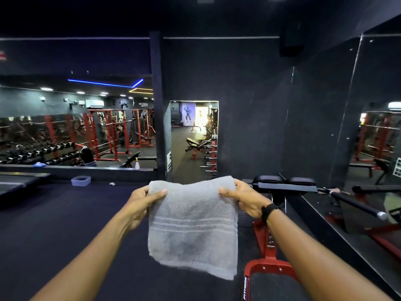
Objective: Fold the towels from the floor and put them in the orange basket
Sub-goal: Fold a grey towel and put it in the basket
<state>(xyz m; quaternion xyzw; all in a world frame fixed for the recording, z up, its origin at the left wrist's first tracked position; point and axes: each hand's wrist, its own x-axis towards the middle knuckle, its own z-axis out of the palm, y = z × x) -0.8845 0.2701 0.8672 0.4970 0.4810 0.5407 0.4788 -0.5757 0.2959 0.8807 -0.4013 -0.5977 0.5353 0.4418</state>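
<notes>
We stand on a dark floor [65, 224] facing a black wall [249, 116]. A wall mirror [76, 127] at left reflects red racks and dumbbells. A doorway [194, 140] opens onto a lit room. A red-framed bench [269, 253] stands at right.
</notes>
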